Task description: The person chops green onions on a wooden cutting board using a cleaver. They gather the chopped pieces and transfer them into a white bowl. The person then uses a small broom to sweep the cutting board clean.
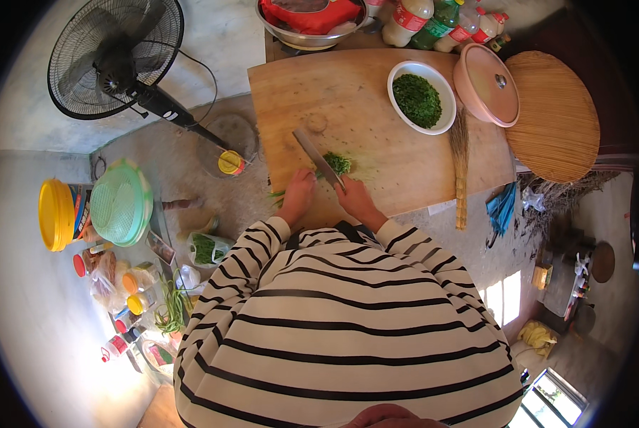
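My right hand (355,198) grips the handle of a broad-bladed kitchen knife (315,154), whose blade slants up and to the left over the wooden board (362,91). Just right of the blade lies a small heap of chopped greens (338,162). My left hand (299,188) is closed around a bunch of long green stems (277,198), with the uncut ends sticking out on its left. Its fingers are close to the knife's left side; whether they touch the blade I cannot tell. A white bowl (392,80) full of chopped greens (418,101) stands at the board's upper right.
A straw brush (460,171) lies across the board's right part, beside a pink lidded pot (485,85) and a round woven lid (555,117). Behind the board stand a metal basin (313,40) and several bottles (408,21). A standing fan (116,69) is at the left.
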Tool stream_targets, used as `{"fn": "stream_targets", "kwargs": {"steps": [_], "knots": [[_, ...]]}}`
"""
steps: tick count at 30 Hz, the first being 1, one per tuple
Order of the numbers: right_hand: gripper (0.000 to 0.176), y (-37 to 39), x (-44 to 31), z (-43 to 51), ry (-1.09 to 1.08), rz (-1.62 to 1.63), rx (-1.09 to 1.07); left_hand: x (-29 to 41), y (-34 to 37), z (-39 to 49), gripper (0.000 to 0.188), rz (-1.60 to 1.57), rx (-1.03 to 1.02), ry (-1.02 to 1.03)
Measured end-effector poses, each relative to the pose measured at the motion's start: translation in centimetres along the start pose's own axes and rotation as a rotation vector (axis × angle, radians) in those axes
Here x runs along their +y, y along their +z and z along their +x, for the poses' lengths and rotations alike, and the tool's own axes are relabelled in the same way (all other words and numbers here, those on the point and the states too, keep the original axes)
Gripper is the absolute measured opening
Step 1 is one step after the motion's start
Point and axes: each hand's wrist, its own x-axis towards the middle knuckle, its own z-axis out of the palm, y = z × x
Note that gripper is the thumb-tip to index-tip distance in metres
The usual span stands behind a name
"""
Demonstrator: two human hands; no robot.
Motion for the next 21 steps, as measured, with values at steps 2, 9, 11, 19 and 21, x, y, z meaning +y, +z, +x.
{"fn": "stream_targets", "kwargs": {"steps": [2,9,11,19,21], "knots": [[0.024,0.1,-0.3,-0.3,0.033,-0.048,-0.020,0.2,-0.1,0.0,0.008,-0.007,-0.005,-0.012],[0.021,-0.1,-1.0,-0.5,0.037,-0.103,-0.044,0.7,-0.4,0.1,0.008,0.013,-0.028,-0.027],[0.020,0.1,-1.5,-0.4,0.047,-0.127,-0.059,0.8,-0.5,0.1,0.009,-0.005,-0.030,-0.027],[0.022,1.3,-1.5,0.4,0.072,-0.136,-0.005,-0.1,0.1,0.0,0.012,0.054,-0.004,-0.014],[0.025,1.2,-0.8,0.7,0.047,-0.058,0.017,-0.2,0.2,0.0,0.012,0.050,0.008,0.002]]}}
